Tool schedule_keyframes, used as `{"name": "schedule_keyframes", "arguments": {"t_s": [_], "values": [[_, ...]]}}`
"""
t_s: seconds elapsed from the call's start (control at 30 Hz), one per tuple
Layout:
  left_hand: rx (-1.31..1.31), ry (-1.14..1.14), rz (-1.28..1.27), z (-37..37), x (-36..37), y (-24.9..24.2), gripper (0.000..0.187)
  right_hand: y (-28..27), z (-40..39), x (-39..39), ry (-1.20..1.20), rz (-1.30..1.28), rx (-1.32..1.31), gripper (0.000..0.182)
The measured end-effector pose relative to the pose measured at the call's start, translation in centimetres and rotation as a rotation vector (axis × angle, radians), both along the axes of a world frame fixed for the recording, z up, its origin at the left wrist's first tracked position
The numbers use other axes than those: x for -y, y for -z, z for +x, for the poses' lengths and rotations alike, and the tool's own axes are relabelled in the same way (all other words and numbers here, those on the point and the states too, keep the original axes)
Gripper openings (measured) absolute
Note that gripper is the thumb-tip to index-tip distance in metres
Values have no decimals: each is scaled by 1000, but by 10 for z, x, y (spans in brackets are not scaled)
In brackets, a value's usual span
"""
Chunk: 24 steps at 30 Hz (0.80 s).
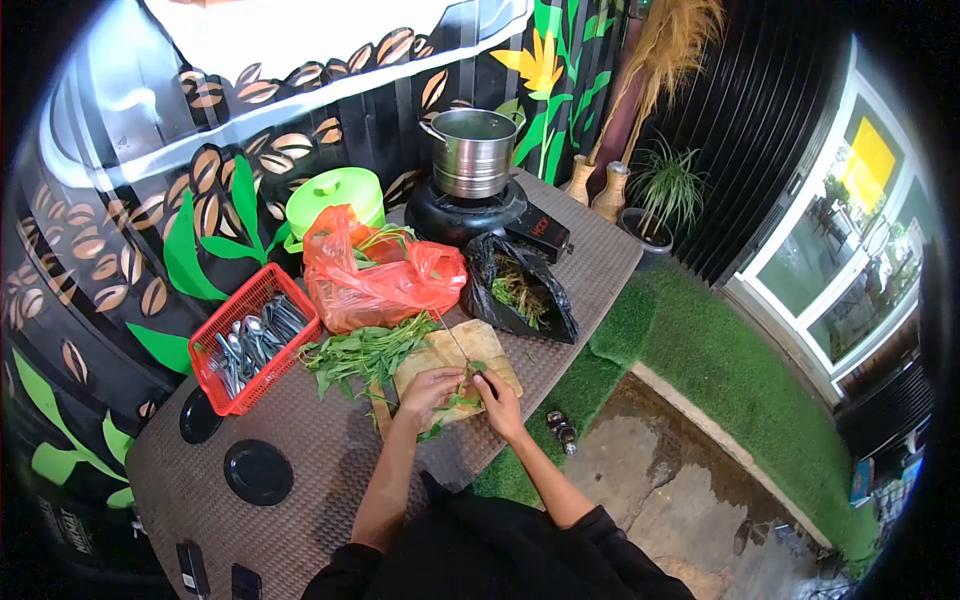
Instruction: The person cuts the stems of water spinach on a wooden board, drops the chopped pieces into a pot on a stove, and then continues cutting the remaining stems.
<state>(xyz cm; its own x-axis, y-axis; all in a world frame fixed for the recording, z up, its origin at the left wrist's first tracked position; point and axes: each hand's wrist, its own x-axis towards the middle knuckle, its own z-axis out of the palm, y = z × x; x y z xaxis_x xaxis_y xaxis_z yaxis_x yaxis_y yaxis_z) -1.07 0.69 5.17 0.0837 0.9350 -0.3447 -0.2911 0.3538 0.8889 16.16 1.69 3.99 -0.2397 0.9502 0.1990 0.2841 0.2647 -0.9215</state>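
Over the wooden cutting board [490, 345], my left hand [432, 390] and my right hand [497, 402] are close together. Both hands have their fingers pinched on a leafy green stem [466, 384], partly hidden by the fingers. A thin dark line runs up from between the hands across the board; whether it is a stem or a blade I cannot make out. Loose leaves lie under the hands. Left of the board, touching it, is a pile of leafy greens [365, 355]. Behind stands a red plastic bag [385, 290] with greens, and a black plastic bag [560, 322] holding stems and leaves lies open at the right.
A steel pot [470, 165] sits on a black gas stove [425, 215] at the back, beside a green lidded container [340, 195]. Cutlery fills a red basket [240, 403]. Two black plates [258, 472] lie at the left. The table's edge [612, 290] runs along the right.
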Motion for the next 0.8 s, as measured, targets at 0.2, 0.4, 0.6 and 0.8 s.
{"name": "schedule_keyframes", "arguments": {"t_s": [0.2, 0.4, 0.6, 0.8], "values": [[33, -30, 121, -11, -8, 31, 27, -13, -2, -2, 141, 17, 201, 35], [56, -76, 82, -9, -3, 21, 25, 41, -3, -58, 4, 110, -12, 29], [164, -188, 6, 1, -8, 20, 24, 10, 11, -44, -239, -603, -214, 24], [482, -334, 40, 24, -13, 42, 21, -2, 24, -50, -217, -518, -59, 38]]}}
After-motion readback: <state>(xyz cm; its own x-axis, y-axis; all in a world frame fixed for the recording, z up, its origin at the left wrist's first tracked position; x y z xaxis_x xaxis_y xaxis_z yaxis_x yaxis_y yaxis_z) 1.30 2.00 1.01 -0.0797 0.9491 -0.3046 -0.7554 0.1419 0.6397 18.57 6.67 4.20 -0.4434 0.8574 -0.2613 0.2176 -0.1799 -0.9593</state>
